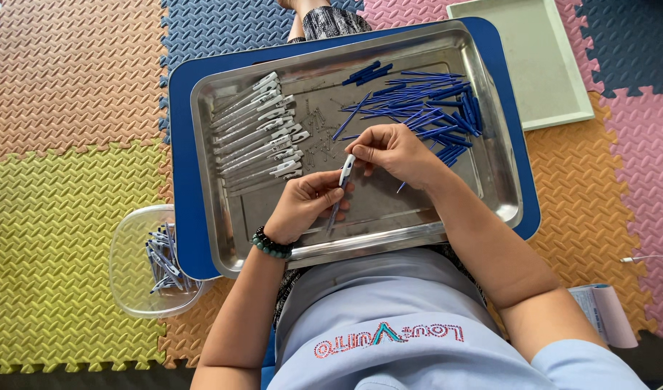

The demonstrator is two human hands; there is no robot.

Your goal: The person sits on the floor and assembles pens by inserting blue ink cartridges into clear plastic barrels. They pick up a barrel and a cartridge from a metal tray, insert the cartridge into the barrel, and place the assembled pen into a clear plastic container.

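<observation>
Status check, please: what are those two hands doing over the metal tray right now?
Left hand and right hand both grip one white-and-blue plastic pen. Held over the steel tray. Loose blue refills beside the right hand; nothing in the way.

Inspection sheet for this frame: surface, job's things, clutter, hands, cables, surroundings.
Surface: steel tray on a blue board, on the person's lap.
Job's things: pen held in both hands; row of white pen barrels on the tray's left; pile of blue refills on its right.
Clutter: clear tub with finished pens; pale green tray; paper roll.
Hands: left hand grips the barrel; right hand pinches its top end.
Cables: white cables at the right edge.
Surroundings: coloured foam floor mats.
</observation>
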